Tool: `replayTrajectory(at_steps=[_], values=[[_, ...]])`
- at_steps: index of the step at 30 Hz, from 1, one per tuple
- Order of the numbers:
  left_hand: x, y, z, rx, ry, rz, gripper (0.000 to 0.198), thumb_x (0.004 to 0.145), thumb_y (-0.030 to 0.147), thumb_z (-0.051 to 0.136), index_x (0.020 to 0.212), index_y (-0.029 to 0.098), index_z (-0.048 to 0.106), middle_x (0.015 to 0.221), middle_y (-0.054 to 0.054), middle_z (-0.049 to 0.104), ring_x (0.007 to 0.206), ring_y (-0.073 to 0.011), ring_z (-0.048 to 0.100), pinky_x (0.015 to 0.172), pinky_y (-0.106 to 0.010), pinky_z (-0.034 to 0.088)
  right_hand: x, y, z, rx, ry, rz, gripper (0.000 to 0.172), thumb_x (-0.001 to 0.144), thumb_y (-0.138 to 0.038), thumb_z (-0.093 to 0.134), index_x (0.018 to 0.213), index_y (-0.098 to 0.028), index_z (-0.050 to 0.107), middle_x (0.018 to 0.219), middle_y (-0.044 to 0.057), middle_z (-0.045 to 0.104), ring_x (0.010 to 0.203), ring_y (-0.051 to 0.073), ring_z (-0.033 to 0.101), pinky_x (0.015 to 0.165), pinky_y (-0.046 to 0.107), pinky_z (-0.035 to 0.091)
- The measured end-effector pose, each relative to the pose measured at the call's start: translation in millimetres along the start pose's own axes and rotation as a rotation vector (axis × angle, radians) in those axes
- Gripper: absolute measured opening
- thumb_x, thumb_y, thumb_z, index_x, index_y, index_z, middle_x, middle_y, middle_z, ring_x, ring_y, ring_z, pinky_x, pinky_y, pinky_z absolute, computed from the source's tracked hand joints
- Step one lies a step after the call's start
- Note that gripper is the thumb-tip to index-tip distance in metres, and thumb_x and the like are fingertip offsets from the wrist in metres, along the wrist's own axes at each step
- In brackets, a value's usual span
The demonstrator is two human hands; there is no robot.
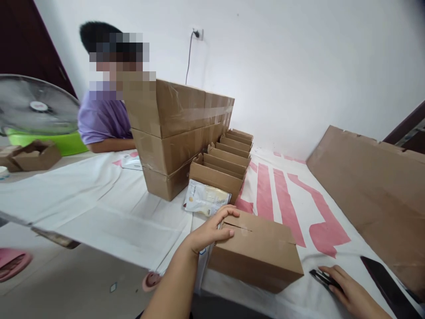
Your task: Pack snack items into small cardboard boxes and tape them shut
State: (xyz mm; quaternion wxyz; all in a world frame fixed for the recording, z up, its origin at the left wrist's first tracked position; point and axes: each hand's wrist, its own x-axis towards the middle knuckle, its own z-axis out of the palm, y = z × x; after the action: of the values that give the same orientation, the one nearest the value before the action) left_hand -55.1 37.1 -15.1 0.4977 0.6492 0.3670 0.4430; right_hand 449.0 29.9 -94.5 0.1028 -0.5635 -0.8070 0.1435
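My left hand [211,230] rests on the top left corner of a small closed cardboard box [257,250] that sits on the white and pink sheet [99,199]. Its fingers lie spread over the box's lid. At the lower right, my right hand [348,290] lies flat on the sheet with its fingers on a small black tool [320,278]. A white and yellow packet [204,198] lies just behind the box.
A row of several open small boxes [226,164] stands behind the packet, next to three stacked large cartons [172,133]. A person in a purple shirt [102,119] sits behind them. A flat cardboard sheet [372,186] leans at right. A fan [36,106] stands at left.
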Motion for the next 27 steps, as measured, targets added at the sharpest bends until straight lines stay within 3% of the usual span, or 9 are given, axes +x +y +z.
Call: replayTrajectory(at_steps=[3, 6, 8, 11, 14, 18, 22, 27], values=[[0, 0, 0.3, -0.045, -0.025, 0.0, 0.044, 0.073, 0.034, 0.063, 0.116, 0.025, 0.056, 0.136, -0.007, 0.046, 0.126, -0.0268, 0.047, 0.105, -0.038, 0.038, 9, 0, -1, -0.001, 0.013, -0.004, 0.031, 0.083, -0.039, 0.051, 0.106, -0.029, 0.07, 0.105, 0.014, 0.069, 0.096, 0.03, 0.069, 0.082, 0.039, 0.058], [1, -2, 0.4, -0.078, -0.036, -0.009, 0.045, 0.071, 0.035, 0.064, 0.114, 0.025, 0.055, 0.135, -0.007, 0.044, 0.125, -0.0276, 0.046, 0.104, -0.039, 0.038, 30, -14, -19, -0.043, 0.195, -0.019, 0.034, 0.086, -0.039, 0.046, 0.112, -0.026, 0.065, 0.114, 0.014, 0.068, 0.104, 0.03, 0.066, 0.086, 0.043, 0.056], [2, -5, -0.2, -0.095, -0.053, -0.011, 0.048, 0.07, 0.038, 0.067, 0.115, 0.025, 0.054, 0.135, -0.007, 0.043, 0.123, -0.0284, 0.046, 0.104, -0.04, 0.037, 50, -43, -43, -0.057, 0.308, -0.079, 0.039, 0.09, -0.036, 0.04, 0.125, -0.026, 0.057, 0.12, 0.012, 0.066, 0.108, 0.029, 0.064, 0.089, 0.045, 0.055], [3, -8, -1.8, -0.106, -0.083, -0.022, 0.054, 0.069, 0.04, 0.071, 0.117, 0.026, 0.052, 0.137, -0.007, 0.039, 0.124, -0.0295, 0.045, 0.104, -0.041, 0.036, 80, -115, -82, -0.056, 0.323, -0.243, 0.042, 0.096, -0.031, 0.038, 0.137, -0.029, 0.045, 0.12, 0.009, 0.064, 0.107, 0.024, 0.063, 0.09, 0.042, 0.054], [3, -9, -2.8, -0.1, -0.08, -0.032, 0.054, 0.069, 0.04, 0.072, 0.117, 0.026, 0.051, 0.138, -0.006, 0.037, 0.126, -0.0302, 0.042, 0.106, -0.042, 0.033, 101, -198, -103, -0.055, 0.158, -0.465, 0.041, 0.098, -0.023, 0.034, 0.135, -0.033, 0.047, 0.124, 0.009, 0.059, 0.104, 0.021, 0.063, 0.08, 0.034, 0.055], [4, -8, -3.0, -0.084, -0.085, 0.002, 0.054, 0.071, 0.041, 0.071, 0.119, 0.025, 0.052, 0.136, -0.007, 0.04, 0.125, -0.0302, 0.042, 0.107, -0.042, 0.032, 122, -277, -95, -0.224, -0.078, -0.654, 0.048, 0.094, -0.012, 0.035, 0.135, -0.032, 0.05, 0.103, 0.007, 0.064, 0.074, 0.016, 0.063, 0.062, 0.028, 0.048], [5, -7, -2.9, -0.066, -0.091, 0.04, 0.054, 0.071, 0.039, 0.07, 0.12, 0.022, 0.052, 0.132, -0.008, 0.044, 0.128, -0.0306, 0.04, 0.109, -0.042, 0.031, 137, -316, -82, -0.498, -0.114, -0.716, 0.06, 0.085, -0.005, 0.045, 0.138, -0.033, 0.046, 0.092, 0.004, 0.062, 0.064, 0.014, 0.057, 0.053, 0.025, 0.031], [6, -9, -3.6, -0.034, -0.089, 0.05, 0.053, 0.071, 0.033, 0.07, 0.119, 0.022, 0.053, 0.134, -0.007, 0.045, 0.13, -0.0293, 0.039, 0.111, -0.041, 0.028, 145, -339, -87, -0.637, -0.225, -0.765, 0.052, 0.081, -0.009, 0.051, 0.129, -0.029, 0.056, 0.086, 0.004, 0.062, 0.064, 0.015, 0.055, 0.053, 0.026, 0.024]])
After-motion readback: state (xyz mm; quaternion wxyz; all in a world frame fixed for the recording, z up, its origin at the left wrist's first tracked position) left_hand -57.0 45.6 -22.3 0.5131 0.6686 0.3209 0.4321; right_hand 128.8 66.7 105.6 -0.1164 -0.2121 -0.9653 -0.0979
